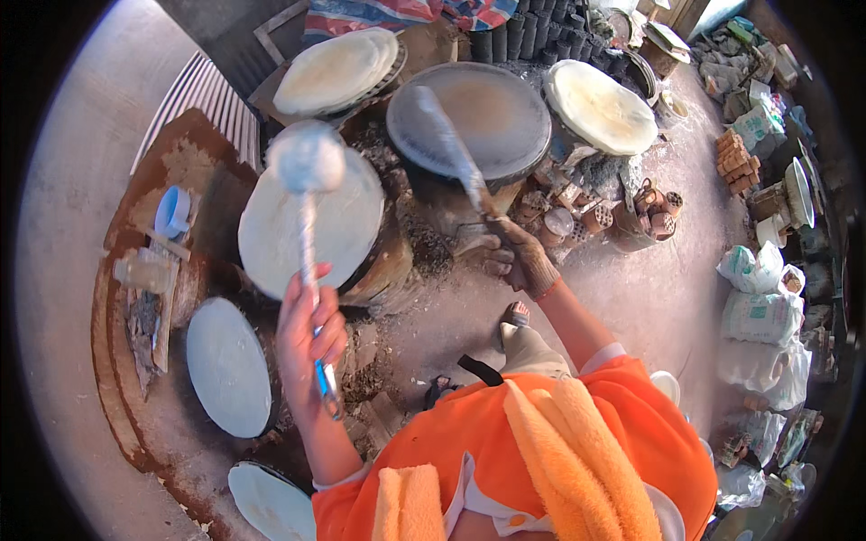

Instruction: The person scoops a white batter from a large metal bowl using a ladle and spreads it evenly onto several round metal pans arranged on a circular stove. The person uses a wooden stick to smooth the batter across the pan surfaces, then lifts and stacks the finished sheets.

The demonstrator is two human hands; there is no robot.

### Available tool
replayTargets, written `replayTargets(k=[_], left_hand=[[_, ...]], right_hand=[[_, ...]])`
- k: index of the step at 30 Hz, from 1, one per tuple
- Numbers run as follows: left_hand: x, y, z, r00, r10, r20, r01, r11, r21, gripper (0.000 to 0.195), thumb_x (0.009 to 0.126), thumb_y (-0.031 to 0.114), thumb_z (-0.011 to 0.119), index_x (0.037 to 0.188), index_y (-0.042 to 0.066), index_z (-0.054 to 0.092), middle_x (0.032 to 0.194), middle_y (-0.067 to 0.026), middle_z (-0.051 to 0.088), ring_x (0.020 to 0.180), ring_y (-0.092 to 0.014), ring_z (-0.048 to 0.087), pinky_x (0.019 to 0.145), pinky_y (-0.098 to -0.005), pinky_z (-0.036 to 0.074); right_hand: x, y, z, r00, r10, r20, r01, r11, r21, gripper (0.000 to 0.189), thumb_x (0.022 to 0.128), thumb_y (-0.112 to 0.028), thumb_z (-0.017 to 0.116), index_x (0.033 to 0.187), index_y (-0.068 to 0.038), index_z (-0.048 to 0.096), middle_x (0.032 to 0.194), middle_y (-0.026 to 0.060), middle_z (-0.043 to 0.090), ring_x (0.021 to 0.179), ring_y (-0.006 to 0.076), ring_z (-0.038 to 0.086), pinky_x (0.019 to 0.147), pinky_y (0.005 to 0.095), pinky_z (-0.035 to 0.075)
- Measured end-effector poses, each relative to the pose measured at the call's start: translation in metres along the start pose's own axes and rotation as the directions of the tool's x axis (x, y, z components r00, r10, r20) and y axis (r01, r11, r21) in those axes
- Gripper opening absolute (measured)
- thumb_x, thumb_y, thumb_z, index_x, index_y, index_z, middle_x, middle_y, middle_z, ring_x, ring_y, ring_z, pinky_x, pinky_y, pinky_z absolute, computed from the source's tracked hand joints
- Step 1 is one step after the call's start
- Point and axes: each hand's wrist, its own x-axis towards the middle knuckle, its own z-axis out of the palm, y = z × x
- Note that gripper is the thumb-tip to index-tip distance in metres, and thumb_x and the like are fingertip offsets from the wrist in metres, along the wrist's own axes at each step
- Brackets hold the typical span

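My bare left hand grips the long handle of a ladle, whose whitish bowl is blurred. It is above a round griddle covered with a pale sheet of batter. In a knitted work glove, my right hand holds a long flat metal spatula by its handle. Its blade reaches over a dark round griddle with a brownish middle. Whether the blade touches the surface cannot be told. Two more whitish round surfaces, one whole and one partly cut off, lie at my left.
Stacked pale flatbreads stand behind, with another pile right of the dark griddle. Black coal briquettes stand at the back. Used briquettes fill a bucket. Plastic bags line the right side. A blue-white bowl sits left.
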Motion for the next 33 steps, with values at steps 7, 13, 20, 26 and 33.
replayTargets(k=[7,13,20,26,33], left_hand=[[0.217,-0.117,0.108,0.945,-0.235,0.228,0.242,0.97,-0.002,0.028,0.101,0.024,0.035,0.113,0.003,0.047,0.067,0.0007,0.04,0.039,-0.003,0.029,0.035,-0.0196,0.029],[0.361,-0.206,0.062,0.922,0.224,0.316,-0.258,-0.253,0.932,0.021,0.094,0.019,0.046,0.11,0.006,0.044,0.075,-0.0165,0.057,0.059,-0.033,0.061,0.051,-0.0432,0.048],[0.383,-0.184,0.063,0.95,0.121,0.289,-0.187,-0.522,0.832,0.032,0.091,0.014,0.046,0.121,0.004,0.041,0.1,-0.0216,0.058,0.081,-0.04,0.062,0.065,-0.0497,0.051],[0.424,-0.159,0.043,0.951,0.191,0.243,-0.156,-0.381,0.911,0.024,0.09,0.013,0.047,0.112,0.004,0.044,0.098,-0.0224,0.059,0.085,-0.041,0.062,0.07,-0.0489,0.051],[0.408,-0.121,-0.001,0.934,0.268,0.238,-0.237,-0.037,0.971,0.018,0.092,0.014,0.048,0.107,0.004,0.044,0.078,-0.0196,0.059,0.075,-0.037,0.059,0.065,-0.0447,0.047]], right_hand=[[0.019,-0.104,-0.08,0.941,-0.282,-0.187,0.288,0.958,0.007,0.028,0.092,-0.032,0.054,0.117,-0.022,0.047,0.071,-0.0026,0.046,0.046,0.0054,0.035,0.039,0.0211,0.032],[0.048,-0.121,-0.097,0.885,-0.3,-0.357,0.282,0.954,-0.102,0.044,0.092,-0.034,0.053,0.134,-0.024,0.041,0.069,-0.0015,0.049,0.046,0.0077,0.039,0.038,0.0236,0.035],[0.079,-0.114,-0.067,0.58,-0.732,-0.357,0.136,0.519,-0.844,0.036,0.095,-0.021,0.047,0.13,-0.014,0.049,0.09,0.0046,0.061,0.076,0.0127,0.057,0.068,0.0261,0.048],[0.093,-0.107,-0.056,0.509,-0.83,-0.227,-0.037,0.243,-0.969,0.04,0.091,-0.023,0.052,0.13,-0.013,0.05,0.121,0.0105,0.059,0.113,0.0193,0.055,0.096,0.0301,0.039],[0.089,-0.111,-0.04,0.46,-0.842,-0.282,-0.3,0.152,-0.942,0.046,0.091,-0.035,0.048,0.135,-0.02,0.044,0.12,0.016,0.058,0.112,0.032,0.055,0.093,0.0354,0.042]])
